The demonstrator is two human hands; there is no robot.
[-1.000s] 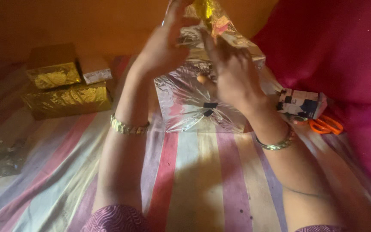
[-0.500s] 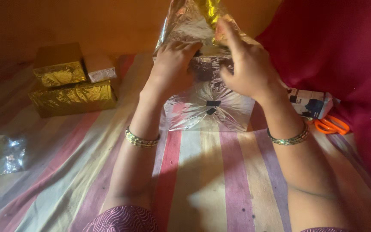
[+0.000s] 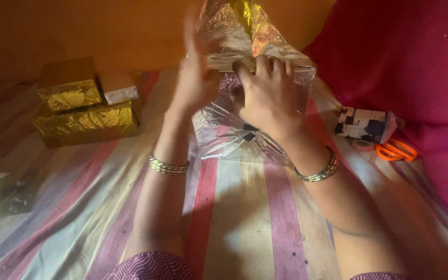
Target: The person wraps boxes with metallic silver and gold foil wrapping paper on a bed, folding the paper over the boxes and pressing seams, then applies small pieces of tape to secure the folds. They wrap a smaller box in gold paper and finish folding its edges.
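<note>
We grip the silver foil wrap (image 3: 255,52) w/ right hand (image 3: 268,96), fingers curled over its fold; left hand (image 3: 195,85) open, flat vs. its side.

At twelve o'clock my right hand (image 3: 268,96) presses down on a silver foil-wrapped package (image 3: 245,129), its loose shiny wrap rising in a peak, while my left hand (image 3: 195,78) stands open against its left side. At ten o'clock lie three boxes: a long gold box (image 3: 86,123) underneath, a gold cube (image 3: 68,84) and a small silver box (image 3: 119,89) on top. At two o'clock sits a small black-and-white printed carton (image 3: 365,124).
</note>
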